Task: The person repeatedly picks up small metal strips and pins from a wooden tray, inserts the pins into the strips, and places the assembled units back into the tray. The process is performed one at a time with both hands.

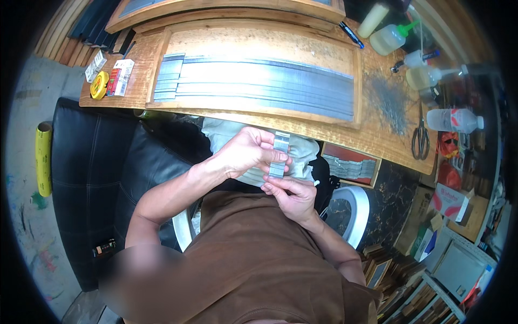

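Over my lap, I hold up a narrow bundle of silvery-grey strips [279,141], roughly upright. My left hand [249,152] grips it from the left, thumb across its front and fingers behind. My right hand [295,198] is closed around its lower end, thumb and fingertips pressed together there. Just beyond my hands, on the wooden table, lies a shallow wood-framed tray [243,31]. Long rows of similar silvery strips [264,81] fill much of it, with a shorter group at its left end. What the strips are exactly, I cannot tell.
A yellow tape measure [99,85] and small boxes sit at the table's left end. To the right are scissors [420,139], a green-capped bottle [389,39], and scattered dark slivers [389,100]. A box of strips [350,166] stands below the table edge. A black sofa [89,183] is at left.
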### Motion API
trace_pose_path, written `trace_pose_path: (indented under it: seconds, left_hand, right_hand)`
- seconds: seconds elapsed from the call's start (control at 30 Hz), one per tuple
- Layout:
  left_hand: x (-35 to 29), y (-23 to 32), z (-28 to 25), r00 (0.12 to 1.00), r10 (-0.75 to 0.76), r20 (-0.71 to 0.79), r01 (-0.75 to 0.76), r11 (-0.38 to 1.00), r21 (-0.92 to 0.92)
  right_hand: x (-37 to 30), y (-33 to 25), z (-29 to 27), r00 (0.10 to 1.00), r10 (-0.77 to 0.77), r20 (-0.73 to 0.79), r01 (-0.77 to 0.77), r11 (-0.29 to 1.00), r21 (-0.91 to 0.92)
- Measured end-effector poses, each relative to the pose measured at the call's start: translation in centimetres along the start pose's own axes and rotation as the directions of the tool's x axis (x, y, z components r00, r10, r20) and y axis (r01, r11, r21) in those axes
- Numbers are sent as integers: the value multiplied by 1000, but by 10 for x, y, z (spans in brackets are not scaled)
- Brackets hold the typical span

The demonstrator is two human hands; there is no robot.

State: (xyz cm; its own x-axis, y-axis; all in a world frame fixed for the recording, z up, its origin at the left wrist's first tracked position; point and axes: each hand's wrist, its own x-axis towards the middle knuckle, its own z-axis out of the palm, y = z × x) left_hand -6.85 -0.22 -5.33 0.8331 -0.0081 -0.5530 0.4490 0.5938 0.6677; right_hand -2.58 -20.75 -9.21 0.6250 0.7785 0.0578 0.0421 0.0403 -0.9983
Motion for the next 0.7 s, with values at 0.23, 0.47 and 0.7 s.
trace_pose_path:
  seconds: [0.23,0.47,0.7]
  left_hand:
    - [-23,10,8,652,736,182,-688,473,550]
    - [-7,43,8,445,834,327,-682,79,727]
    - [2,40,-1,621,766,166,-644,378,665]
  right_hand:
    - [54,-74,-46,969,-172,176,237,842,-484]
    - [126,-105,-35,864,-458,208,503,783,-365]
    - [136,-96,-31,919,-362,156,392,882,-260]
